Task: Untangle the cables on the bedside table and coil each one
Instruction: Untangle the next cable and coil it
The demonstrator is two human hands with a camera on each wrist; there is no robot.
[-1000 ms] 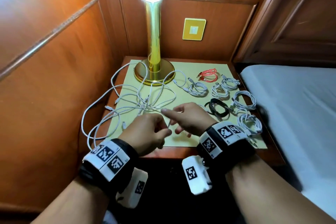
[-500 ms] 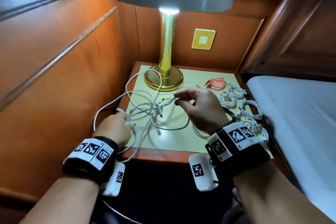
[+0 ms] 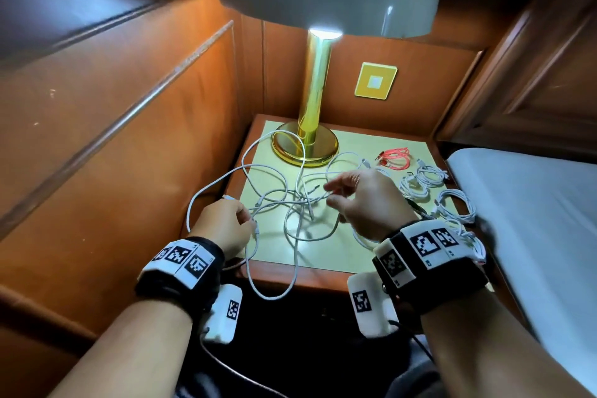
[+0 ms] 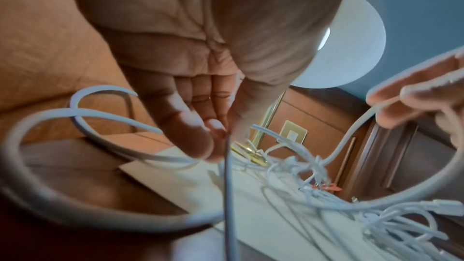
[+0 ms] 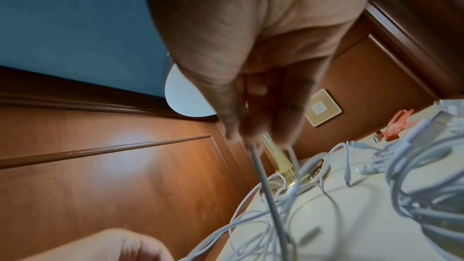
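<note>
Head view shows us the wooden bedside table (image 3: 323,275) topped with a pale yellow mat, and on it a loose tangle of thin white charging cables (image 3: 290,200) spread between the brass lamp base (image 3: 305,147) and the table's front edge. One long loop of the tangle hangs over the front edge, and another arcs out past the left side.

Our left hand (image 3: 223,224) sits at the table's front-left corner with thumb and fingertips closed in a pinch on one strand of the tangle; the left wrist view confirms this, a thin white cable dropping straight down from the pinched fingertips (image 4: 213,132). Our right hand (image 3: 365,200) is held above the middle of the mat, its fingers bunched around another white strand (the right wrist view is blurred, yet a cable clearly runs out from between the fingertips (image 5: 251,136)). The two hands are well apart, with the knot of strands between them.

Along the mat's right side lie coiled cables: a red coiled cable (image 3: 395,157) near the back, and several white coiled bundles (image 3: 429,179) in front of it, next to the white bed mattress (image 3: 533,220).
</note>
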